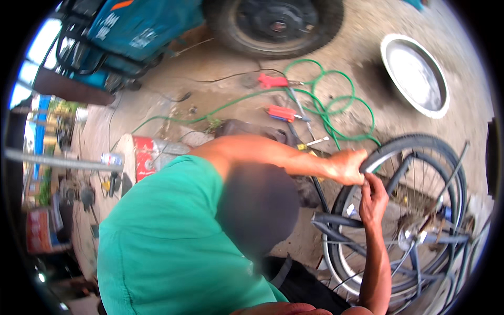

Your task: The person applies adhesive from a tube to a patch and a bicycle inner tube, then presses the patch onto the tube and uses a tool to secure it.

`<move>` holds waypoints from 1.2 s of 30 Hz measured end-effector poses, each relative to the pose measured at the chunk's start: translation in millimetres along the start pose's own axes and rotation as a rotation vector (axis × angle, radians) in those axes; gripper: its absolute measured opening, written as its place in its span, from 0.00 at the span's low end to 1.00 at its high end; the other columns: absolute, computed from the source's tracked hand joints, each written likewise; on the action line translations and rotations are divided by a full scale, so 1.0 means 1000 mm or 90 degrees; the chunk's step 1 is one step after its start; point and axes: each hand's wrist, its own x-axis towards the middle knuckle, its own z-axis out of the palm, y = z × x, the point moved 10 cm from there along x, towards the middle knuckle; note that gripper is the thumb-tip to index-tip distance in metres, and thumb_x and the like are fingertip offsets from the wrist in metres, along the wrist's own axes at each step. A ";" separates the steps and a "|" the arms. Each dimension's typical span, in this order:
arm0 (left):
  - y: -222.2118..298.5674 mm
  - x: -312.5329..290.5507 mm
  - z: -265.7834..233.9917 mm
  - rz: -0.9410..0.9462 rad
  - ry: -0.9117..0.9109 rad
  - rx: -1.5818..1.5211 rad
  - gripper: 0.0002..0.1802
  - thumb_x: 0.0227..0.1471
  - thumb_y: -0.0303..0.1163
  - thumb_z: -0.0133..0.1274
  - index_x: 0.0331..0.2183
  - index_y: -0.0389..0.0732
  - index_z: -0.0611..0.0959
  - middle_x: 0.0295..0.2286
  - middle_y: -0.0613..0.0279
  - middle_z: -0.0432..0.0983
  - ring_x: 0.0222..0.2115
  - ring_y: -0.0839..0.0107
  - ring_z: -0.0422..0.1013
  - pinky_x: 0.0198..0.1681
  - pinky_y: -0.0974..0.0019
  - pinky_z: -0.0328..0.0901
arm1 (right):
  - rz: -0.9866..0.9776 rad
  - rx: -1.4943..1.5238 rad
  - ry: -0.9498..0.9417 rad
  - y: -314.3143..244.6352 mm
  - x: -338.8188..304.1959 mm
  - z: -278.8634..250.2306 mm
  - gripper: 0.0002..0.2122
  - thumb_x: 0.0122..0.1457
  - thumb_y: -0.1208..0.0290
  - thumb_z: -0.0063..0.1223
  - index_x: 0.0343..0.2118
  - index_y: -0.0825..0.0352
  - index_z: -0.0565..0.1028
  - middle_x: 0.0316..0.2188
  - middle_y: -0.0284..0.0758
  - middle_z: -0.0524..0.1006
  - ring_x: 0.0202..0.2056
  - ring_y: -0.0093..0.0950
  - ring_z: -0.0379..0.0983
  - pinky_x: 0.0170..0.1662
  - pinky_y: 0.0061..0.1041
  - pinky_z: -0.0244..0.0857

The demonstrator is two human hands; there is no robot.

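Neither of my own hands can be made out. A person in a green shirt (163, 231) and dark cap leans over a bicycle wheel (443, 149). One of that person's hands (347, 166) grips the black tyre at the wheel's upper left. Their other hand (374, 198) reaches up from below, with its fingers at the same stretch of tyre. What lies between their fingertips is too small to tell. Spokes, hub and bicycle frame tubes (415, 262) show at the right. Reddish skin at the lower edge cannot be surely assigned to anyone.
A green hose (352, 100) lies coiled on the ground beside red-handled tools (282, 112) and a small wrench (317, 141). A metal basin (415, 79) stands at upper right. A teal vehicle (142, 31) with a large wheel (275, 26) fills the top; a red-and-white container (149, 157) is behind the person.
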 end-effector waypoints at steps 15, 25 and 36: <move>-0.028 -0.010 0.006 0.024 -0.071 -0.109 0.26 0.44 0.47 0.63 0.36 0.33 0.80 0.29 0.47 0.80 0.33 0.52 0.77 0.35 0.53 0.70 | 0.115 0.164 -0.049 0.014 0.003 0.006 0.10 0.65 0.69 0.50 0.38 0.71 0.78 0.30 0.32 0.79 0.31 0.20 0.71 0.34 0.21 0.65; -0.050 0.006 -0.026 -0.074 -0.137 -0.373 0.17 0.61 0.42 0.54 0.29 0.38 0.81 0.18 0.62 0.77 0.16 0.74 0.72 0.19 0.68 0.68 | 0.162 0.095 -0.092 0.014 0.010 0.007 0.11 0.63 0.69 0.54 0.41 0.73 0.78 0.28 0.29 0.76 0.30 0.19 0.67 0.35 0.23 0.63; -0.017 0.020 -0.146 -0.120 0.017 -0.428 0.13 0.62 0.35 0.52 0.36 0.34 0.80 0.26 0.62 0.78 0.22 0.75 0.74 0.28 0.70 0.70 | 0.229 0.082 -0.245 -0.012 -0.012 0.006 0.19 0.62 0.68 0.54 0.53 0.73 0.74 0.33 0.36 0.78 0.35 0.25 0.73 0.43 0.27 0.68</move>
